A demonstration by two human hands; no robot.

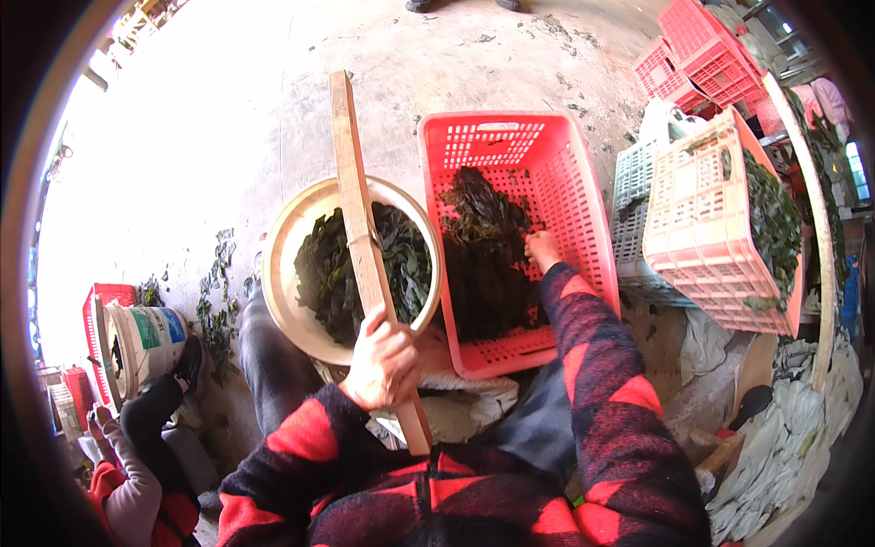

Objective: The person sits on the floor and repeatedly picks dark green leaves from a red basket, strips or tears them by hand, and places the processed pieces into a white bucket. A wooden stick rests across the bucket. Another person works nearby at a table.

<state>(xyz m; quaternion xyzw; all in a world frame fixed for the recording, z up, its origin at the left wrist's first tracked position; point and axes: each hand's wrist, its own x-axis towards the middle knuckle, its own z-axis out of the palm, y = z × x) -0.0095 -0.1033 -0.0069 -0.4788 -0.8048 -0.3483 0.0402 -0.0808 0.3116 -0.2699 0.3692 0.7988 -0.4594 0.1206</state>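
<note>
My left hand (386,362) is wrapped around a long wooden bar (352,157). The bar runs from near my body across the mouth of a round pale bucket (287,321). Dark green seaweed (403,267) fills the bucket on both sides of the bar. To its right stands a red perforated plastic crate (571,184) with a heap of dark brown seaweed (489,273) in it. My right hand (543,250) reaches into the crate at the heap's right edge with curled fingers; whether seaweed is pinched between them is not clear.
On the right, a pale pink crate (704,225) of seaweed leans on a blue-grey crate (629,239), with red crates (711,55) stacked behind. Another person (130,472) sits at lower left by a white bucket (147,342). Seaweed scraps (215,294) lie on the concrete floor.
</note>
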